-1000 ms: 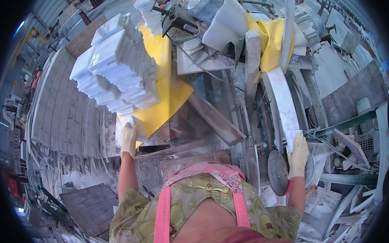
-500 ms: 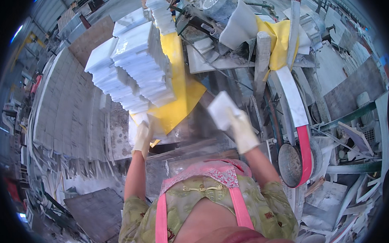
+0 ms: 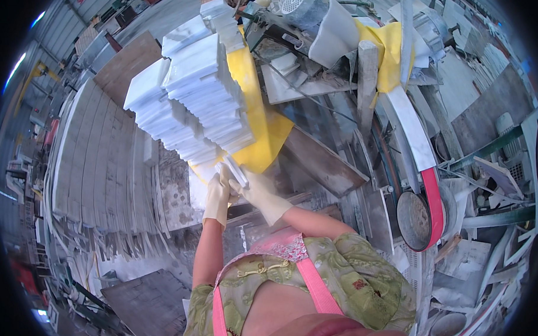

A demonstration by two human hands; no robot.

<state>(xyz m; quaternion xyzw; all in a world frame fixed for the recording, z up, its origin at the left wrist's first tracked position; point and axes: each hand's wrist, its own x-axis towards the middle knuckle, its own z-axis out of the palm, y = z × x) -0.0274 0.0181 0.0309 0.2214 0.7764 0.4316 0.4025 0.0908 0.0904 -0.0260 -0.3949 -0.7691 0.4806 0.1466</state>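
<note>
My right hand (image 3: 262, 195), in a cream rubber glove, grips a thin white stone tile (image 3: 236, 171) that stands nearly edge-on. Close against it, my left hand (image 3: 217, 196), gloved alike, has its fingers closed around what looks like the edge of another white tile (image 3: 220, 169). Both hands meet just in front of tall stacks of white, grey-veined tiles (image 3: 197, 61). Beneath the stacks and to their right lies a yellow sheet (image 3: 268, 145). My fingertips are partly hidden by the tiles and by each other.
On the right stands a machine with a long belt (image 3: 414, 130), white and red, running round a wheel (image 3: 413, 220). A motor (image 3: 302, 10) sits beyond, by a wooden post (image 3: 367, 70). Stacked grey slabs (image 3: 88, 156) line the left. A brown board (image 3: 325, 160) lies right of my hands.
My right hand has swung left with its tile, from the open middle to beside my left hand. My left hand has shifted slightly right and toward me. The view has tilted a little.
</note>
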